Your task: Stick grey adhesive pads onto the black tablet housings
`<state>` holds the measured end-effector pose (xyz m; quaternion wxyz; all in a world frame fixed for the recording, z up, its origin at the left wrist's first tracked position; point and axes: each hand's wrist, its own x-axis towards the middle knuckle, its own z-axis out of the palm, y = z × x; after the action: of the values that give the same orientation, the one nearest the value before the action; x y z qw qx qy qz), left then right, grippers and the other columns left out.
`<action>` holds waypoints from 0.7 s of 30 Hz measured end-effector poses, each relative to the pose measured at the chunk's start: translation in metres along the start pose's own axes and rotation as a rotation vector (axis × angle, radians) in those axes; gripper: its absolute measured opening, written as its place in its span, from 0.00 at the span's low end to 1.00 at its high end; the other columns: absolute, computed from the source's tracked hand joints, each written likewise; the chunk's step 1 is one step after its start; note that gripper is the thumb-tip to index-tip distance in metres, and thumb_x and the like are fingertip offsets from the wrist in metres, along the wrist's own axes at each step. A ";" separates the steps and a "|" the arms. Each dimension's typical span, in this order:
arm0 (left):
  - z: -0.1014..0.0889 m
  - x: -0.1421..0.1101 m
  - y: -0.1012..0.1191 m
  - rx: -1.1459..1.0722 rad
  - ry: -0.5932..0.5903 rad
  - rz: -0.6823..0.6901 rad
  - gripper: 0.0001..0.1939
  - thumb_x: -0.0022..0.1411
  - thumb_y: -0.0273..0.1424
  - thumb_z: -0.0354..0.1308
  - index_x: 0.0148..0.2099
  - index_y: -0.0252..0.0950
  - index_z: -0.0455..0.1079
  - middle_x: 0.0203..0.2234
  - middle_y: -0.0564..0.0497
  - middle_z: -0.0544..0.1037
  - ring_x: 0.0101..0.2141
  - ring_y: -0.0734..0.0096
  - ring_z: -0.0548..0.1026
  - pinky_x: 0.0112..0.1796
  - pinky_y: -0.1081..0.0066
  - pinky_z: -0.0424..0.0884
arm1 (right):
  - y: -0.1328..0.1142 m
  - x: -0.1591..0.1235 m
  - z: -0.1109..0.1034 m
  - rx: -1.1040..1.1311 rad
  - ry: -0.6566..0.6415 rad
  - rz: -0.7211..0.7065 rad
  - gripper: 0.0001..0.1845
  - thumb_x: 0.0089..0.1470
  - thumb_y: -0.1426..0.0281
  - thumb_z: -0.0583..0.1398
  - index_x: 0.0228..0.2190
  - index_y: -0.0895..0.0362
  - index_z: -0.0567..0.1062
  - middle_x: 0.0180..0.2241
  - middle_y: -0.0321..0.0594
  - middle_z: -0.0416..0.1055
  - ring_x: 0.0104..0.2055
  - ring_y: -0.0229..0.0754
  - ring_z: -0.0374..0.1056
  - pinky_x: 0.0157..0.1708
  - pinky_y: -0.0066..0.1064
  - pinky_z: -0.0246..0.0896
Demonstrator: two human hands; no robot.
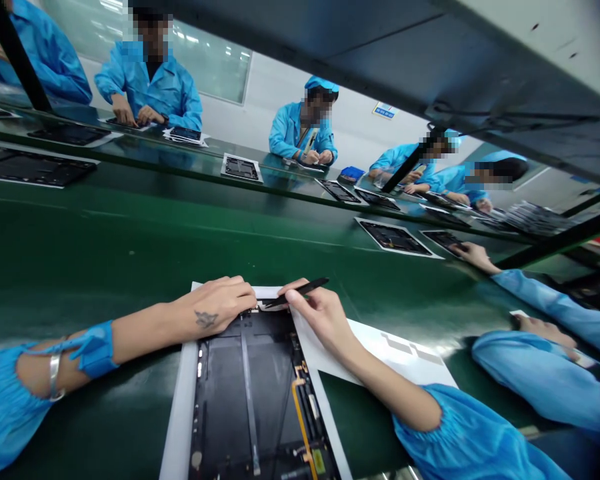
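Observation:
A black tablet housing (273, 373) with a grey ribbon strip down its middle and an orange flex cable (300, 413) along its right side lies on a white sheet (176, 420) in front of me. At its far edge rests my left hand (223, 303), fingers bent and pressed together; what they pinch, if anything, is hidden. My right hand (325, 313) grips black tweezers (307, 288), whose tips point left at a small pale piece on that edge, close to my left fingertips.
Another white sheet (405, 350) with grey patches lies right of the housing. A co-worker's sleeves (540, 373) and hands are close on the right. Across the green bench (130, 240), more housings (397, 238) lie on sheets, and several people in blue sit opposite. A grey shelf (380, 53) hangs overhead.

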<state>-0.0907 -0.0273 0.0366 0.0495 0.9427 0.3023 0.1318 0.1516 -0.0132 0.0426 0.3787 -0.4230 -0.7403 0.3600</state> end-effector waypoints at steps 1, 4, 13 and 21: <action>0.001 0.001 0.000 0.000 0.012 0.004 0.16 0.67 0.17 0.42 0.45 0.34 0.69 0.45 0.44 0.76 0.43 0.62 0.71 0.43 0.65 0.70 | 0.002 -0.001 -0.003 0.039 0.055 0.053 0.24 0.57 0.49 0.60 0.27 0.57 0.78 0.29 0.41 0.75 0.32 0.44 0.72 0.34 0.32 0.67; 0.007 0.000 -0.001 -0.014 0.072 0.030 0.17 0.67 0.17 0.43 0.49 0.34 0.68 0.46 0.44 0.76 0.43 0.62 0.71 0.42 0.64 0.69 | 0.011 -0.003 -0.011 0.168 0.177 0.184 0.24 0.52 0.47 0.64 0.27 0.57 0.77 0.27 0.40 0.74 0.31 0.43 0.71 0.36 0.33 0.69; 0.000 -0.001 0.000 -0.025 0.008 0.035 0.27 0.65 0.16 0.44 0.62 0.40 0.65 0.52 0.44 0.73 0.46 0.60 0.70 0.45 0.62 0.69 | 0.020 -0.003 -0.015 0.212 0.189 0.297 0.27 0.47 0.45 0.66 0.26 0.59 0.77 0.22 0.38 0.72 0.28 0.41 0.71 0.34 0.32 0.68; 0.000 -0.001 -0.001 0.000 0.013 0.052 0.27 0.64 0.15 0.44 0.59 0.40 0.67 0.52 0.44 0.74 0.46 0.60 0.70 0.44 0.63 0.69 | 0.024 -0.005 -0.015 0.218 0.166 0.292 0.26 0.49 0.47 0.66 0.27 0.59 0.78 0.22 0.38 0.72 0.27 0.40 0.70 0.34 0.32 0.66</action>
<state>-0.0919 -0.0276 0.0358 0.0439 0.9493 0.2783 0.1393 0.1748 -0.0052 0.0279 0.4259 -0.5106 -0.5940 0.4527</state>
